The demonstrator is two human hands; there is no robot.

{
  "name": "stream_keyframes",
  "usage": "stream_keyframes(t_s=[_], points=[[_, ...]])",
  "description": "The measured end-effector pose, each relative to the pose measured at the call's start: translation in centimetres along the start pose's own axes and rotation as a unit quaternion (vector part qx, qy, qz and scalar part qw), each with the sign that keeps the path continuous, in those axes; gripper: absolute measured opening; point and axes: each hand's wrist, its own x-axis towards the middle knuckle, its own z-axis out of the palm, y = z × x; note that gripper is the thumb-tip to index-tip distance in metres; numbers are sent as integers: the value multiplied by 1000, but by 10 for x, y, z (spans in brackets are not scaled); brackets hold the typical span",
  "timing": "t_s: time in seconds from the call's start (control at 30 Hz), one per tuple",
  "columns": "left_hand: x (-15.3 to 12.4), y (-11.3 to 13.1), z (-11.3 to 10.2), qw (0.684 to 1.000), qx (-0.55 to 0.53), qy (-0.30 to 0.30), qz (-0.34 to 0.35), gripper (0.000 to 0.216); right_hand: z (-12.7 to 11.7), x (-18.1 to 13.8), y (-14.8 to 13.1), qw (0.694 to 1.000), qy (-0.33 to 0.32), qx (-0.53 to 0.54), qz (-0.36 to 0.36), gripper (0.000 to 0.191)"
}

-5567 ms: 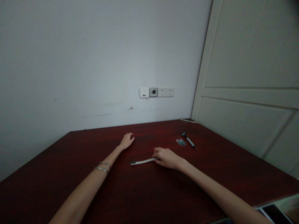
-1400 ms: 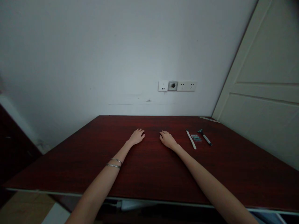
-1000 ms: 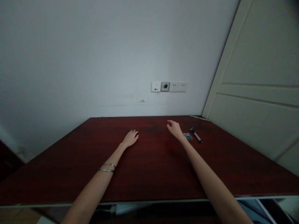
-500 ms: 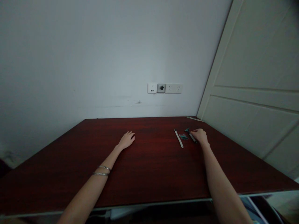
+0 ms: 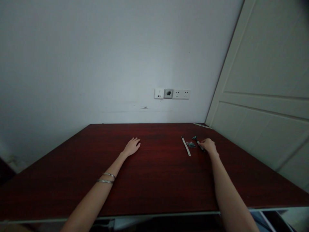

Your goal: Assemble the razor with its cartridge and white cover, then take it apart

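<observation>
Head view: right hand [image 5: 209,145] stretched to the far right of the dark red wooden tabletop [image 5: 154,180], fingers [image 5: 204,144] curled loosely over the handle of the slim black-and-silver razor with a teal head [image 5: 198,143]. Closed over it or merely touching: impossible to tell at this size and in this dim light. Razor lying flat, head pointing toward the back wall, handle running under the hand. Just left of it, a small teal blade cartridge pack [image 5: 191,144], and left of that, apart from the pack, a thin pale flat strip [image 5: 186,146] lying lengthwise. Left hand [image 5: 132,147] flat and open on the wood near the middle, holding nothing, two silver bangles [image 5: 107,178] on that forearm. Behind, a white wall with a row of white sockets and switches [image 5: 172,94]; to the right, a cream panelled door [image 5: 263,96].

Judged from this: best done by pinching the handle mid-length from both sides, thumb opposite the fingers, well clear of the head. Lift straight up rather than dragging, so the cartridge pack alongside stays put. Left palm planted as now for steadiness.
</observation>
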Motion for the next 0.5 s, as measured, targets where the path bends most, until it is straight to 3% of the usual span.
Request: stream_keyframes(t_s=[0.33,0.5], points=[[0,0,1,1000,-2,13,2,46,1,4,2,1000,-1,-14,-5,22],[-2,1,1,1000,-15,16,-3,44,-8,-4,-19,999,29,5,-23,30]])
